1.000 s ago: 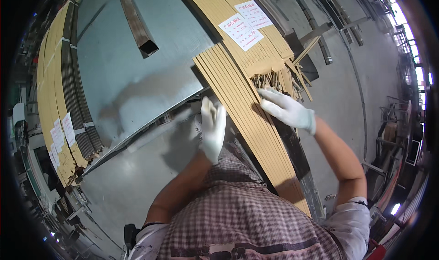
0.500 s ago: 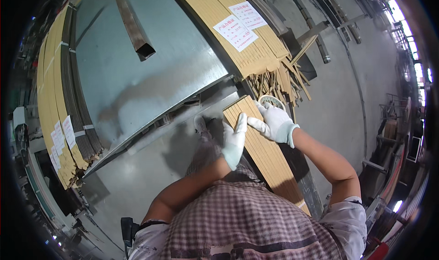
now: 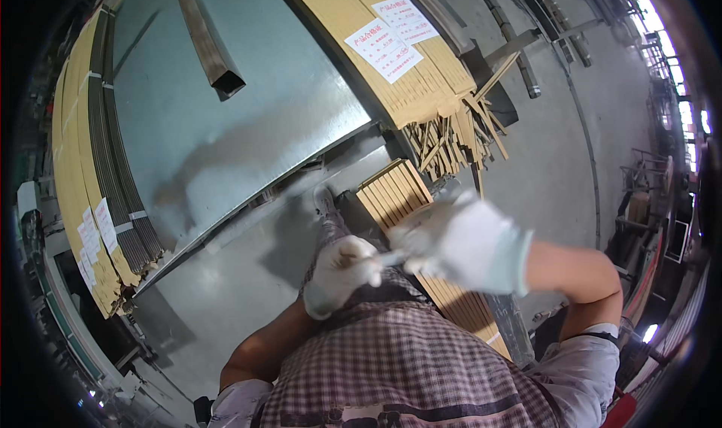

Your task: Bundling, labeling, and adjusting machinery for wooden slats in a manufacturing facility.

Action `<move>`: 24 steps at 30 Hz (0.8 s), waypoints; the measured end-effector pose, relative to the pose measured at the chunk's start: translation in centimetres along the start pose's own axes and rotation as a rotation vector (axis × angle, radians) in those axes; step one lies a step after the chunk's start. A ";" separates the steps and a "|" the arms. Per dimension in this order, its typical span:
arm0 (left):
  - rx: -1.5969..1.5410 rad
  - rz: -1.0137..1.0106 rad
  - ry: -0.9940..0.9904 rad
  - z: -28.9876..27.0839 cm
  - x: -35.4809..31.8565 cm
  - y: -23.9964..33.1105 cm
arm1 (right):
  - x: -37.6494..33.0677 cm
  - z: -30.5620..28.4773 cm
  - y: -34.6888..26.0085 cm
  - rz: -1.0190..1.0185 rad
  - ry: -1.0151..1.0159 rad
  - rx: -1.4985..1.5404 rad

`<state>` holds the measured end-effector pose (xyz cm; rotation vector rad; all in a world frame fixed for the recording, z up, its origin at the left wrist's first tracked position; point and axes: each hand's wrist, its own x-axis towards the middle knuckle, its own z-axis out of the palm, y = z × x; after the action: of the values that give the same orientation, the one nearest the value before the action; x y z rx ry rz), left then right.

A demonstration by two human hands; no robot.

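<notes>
My left hand (image 3: 342, 274), white-gloved, is closed with its fingers pinched at one end of a short pale strip (image 3: 389, 259) that looks like tape. The strip runs across to my right hand (image 3: 470, 247), also gloved and smeared by motion. Its fingers curl round what appears to be a tape roll (image 3: 423, 216), mostly hidden by the hand and blur. Beneath and beyond both hands lies a long bundle of tan, paper-wrapped strips (image 3: 395, 191), its far end showing above my right hand and its near end beside my apron.
A metal-topped table (image 3: 278, 112) carries a square steel tube (image 3: 204, 40) and, at right, a tan stack (image 3: 421, 89) with white labels. Loose thin offcuts (image 3: 444, 146) jut from its near end. More tan and dark bundles (image 3: 86, 165) line the left.
Both hands have lifted off the bundle's far end and come nearer my body. The round roll has left its place beside the bundle, and a pale strip now spans the hands.
</notes>
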<state>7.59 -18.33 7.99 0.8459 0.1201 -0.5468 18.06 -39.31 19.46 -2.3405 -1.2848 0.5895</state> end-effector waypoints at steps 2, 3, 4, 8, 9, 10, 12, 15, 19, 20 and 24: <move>0.017 0.041 0.128 -4.0 -0.2 -2.3 | 1.9 -3.2 3.0 0.281 -0.370 -0.236; 0.038 0.078 0.213 -5.0 0.2 -3.0 | 0.6 -1.5 6.4 0.308 -0.190 -0.289; 0.249 0.019 0.233 -5.2 1.6 -3.0 | 0.9 -0.9 8.7 0.400 -0.314 -0.154; 0.207 0.127 0.151 -6.9 6.9 -6.2 | 1.2 7.9 14.4 0.554 -0.367 -0.109; 0.238 0.074 0.137 -7.1 7.1 -6.7 | 1.8 8.9 13.7 0.561 -0.333 0.068; 0.269 0.019 0.118 -7.3 7.4 -7.2 | 1.7 10.6 15.0 0.428 -0.260 0.247; 0.063 -0.043 0.236 -7.2 8.9 -7.7 | 1.8 12.1 16.1 0.303 -0.183 0.426; -0.306 -0.036 0.053 -10.4 11.0 -10.8 | 2.1 12.2 15.2 0.374 -0.136 0.996; -0.119 0.118 -0.314 -11.1 14.7 -11.7 | 1.7 12.0 11.6 0.681 0.701 0.758; 0.102 0.165 -0.328 -11.7 15.0 -12.0 | 2.9 9.7 7.4 0.798 0.801 0.954; 0.279 -0.032 -0.299 -9.3 14.4 -7.7 | 3.1 9.6 1.9 0.622 0.412 0.206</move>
<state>17.03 -21.48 -7.97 1.0237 -0.2218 -0.7245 15.69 -36.23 9.99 -2.4901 -0.2926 0.3568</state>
